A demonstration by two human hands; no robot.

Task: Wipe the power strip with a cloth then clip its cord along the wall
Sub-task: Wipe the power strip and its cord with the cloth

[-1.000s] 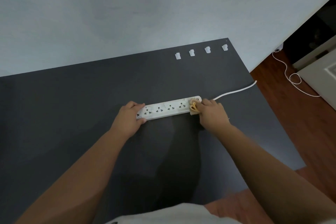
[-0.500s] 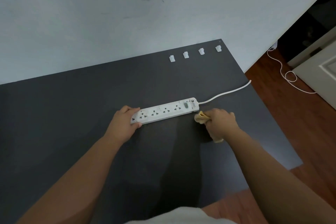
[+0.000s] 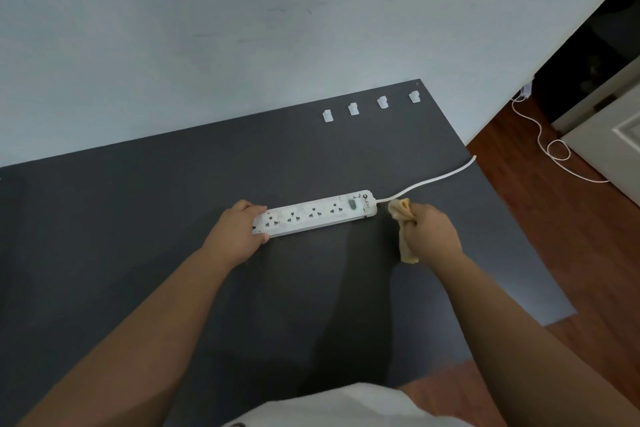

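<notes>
Your left hand (image 3: 239, 234) clamps the white plastic power strip (image 3: 315, 213), logo unreadable; your right hand (image 3: 429, 230) grips the crumpled yellow cloth (image 3: 401, 215); four white clips (image 3: 353, 109) sit above at the frame's centre.

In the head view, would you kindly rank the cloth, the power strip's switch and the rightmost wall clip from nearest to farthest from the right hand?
1. cloth: gripped in the right hand.
2. switch: left of the hand, at the power strip's cord end.
3. rightmost wall clip: far back, by the wall.

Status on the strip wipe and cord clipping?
Wiping looks done or pausing: right hand holds the cloth just off the power strip, which the left hand steadies. Left: cord lies loose on the mat, outside the four clips.
</notes>
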